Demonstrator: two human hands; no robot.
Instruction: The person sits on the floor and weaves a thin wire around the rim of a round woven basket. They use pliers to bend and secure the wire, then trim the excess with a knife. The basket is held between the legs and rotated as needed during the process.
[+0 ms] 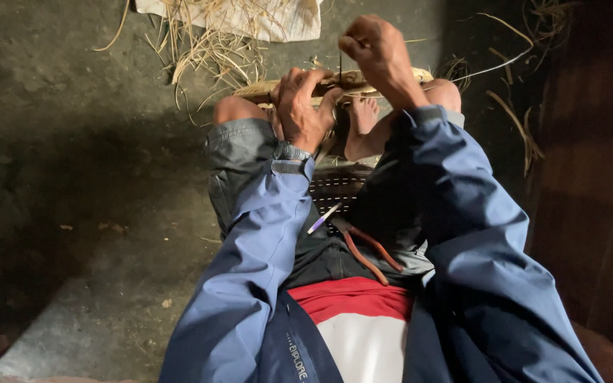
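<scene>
Gripping woven straw piece [335, 84] — left hand [305, 106] | right hand [381, 53] pinching strand

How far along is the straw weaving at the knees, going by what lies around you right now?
Done: a flat woven straw rim already spans across the knees. In hand: the left hand grips that rim while the right hand pulls a thin strand upward. Left: loose dry straw lies unused on the grey floor. Orange-handled pliers rest idle on the lap. How much of the piece remains is hidden.
</scene>
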